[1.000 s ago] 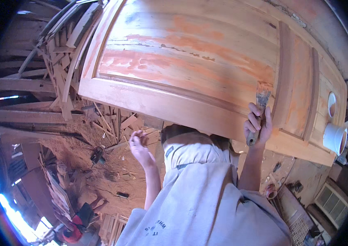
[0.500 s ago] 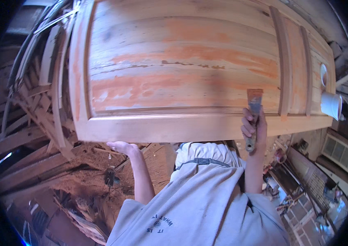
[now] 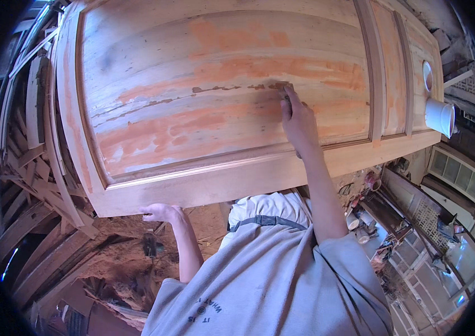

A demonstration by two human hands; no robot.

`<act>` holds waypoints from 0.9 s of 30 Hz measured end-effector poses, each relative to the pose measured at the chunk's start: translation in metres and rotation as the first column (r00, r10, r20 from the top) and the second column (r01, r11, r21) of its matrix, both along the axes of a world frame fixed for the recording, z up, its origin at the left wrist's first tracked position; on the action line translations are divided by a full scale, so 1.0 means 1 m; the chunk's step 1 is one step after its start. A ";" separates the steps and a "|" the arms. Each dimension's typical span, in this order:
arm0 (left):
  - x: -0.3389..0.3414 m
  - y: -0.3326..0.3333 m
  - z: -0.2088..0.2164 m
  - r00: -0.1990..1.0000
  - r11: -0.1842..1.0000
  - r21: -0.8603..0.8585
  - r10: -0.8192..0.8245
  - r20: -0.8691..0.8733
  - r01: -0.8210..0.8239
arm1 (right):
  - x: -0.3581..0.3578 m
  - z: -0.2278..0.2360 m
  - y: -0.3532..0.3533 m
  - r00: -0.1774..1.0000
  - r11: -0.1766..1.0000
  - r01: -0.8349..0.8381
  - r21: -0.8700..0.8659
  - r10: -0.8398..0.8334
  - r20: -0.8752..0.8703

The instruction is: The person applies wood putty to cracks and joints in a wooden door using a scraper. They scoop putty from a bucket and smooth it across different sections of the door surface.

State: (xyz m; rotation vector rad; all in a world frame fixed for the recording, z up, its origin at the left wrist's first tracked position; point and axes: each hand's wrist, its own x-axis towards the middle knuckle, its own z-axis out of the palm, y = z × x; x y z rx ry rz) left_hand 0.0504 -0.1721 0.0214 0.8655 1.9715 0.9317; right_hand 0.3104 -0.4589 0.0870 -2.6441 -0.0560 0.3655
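Observation:
A large wooden panel door lies flat before me, smeared with orange filler in bands across its main panel. My right hand grips a putty knife, its blade against the panel at the right end of a long, ragged dark crack. Much of the handle is hidden by the hand. At the door's near edge, left of my body, my left hand is open, fingers stretched out along the underside and touching or nearly touching it.
On the door's right end stand a white bucket and a round white-rimmed item. Loose timber leans at the left. Sawdust covers the floor below. Framed panels and clutter fill the lower right.
My right hand has brought the putty knife from upright above the near edge, forward and left onto the crack. The view has turned slightly; my left hand stays by the edge.

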 end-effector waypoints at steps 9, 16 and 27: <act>0.008 -0.004 0.007 1.000 0.999 -0.027 -0.020 -0.004 0.020 | -0.005 0.005 0.001 0.995 0.986 -0.065 -0.151 0.053 -0.085; 0.003 -0.002 0.002 0.999 1.000 -0.007 0.001 0.046 0.000 | -0.007 0.004 0.027 0.992 0.982 -0.010 -0.189 -0.014 -0.123; 0.003 -0.001 0.004 0.999 0.999 -0.018 0.028 0.031 -0.028 | -0.021 -0.003 0.045 0.995 0.999 0.011 -0.046 -0.015 -0.101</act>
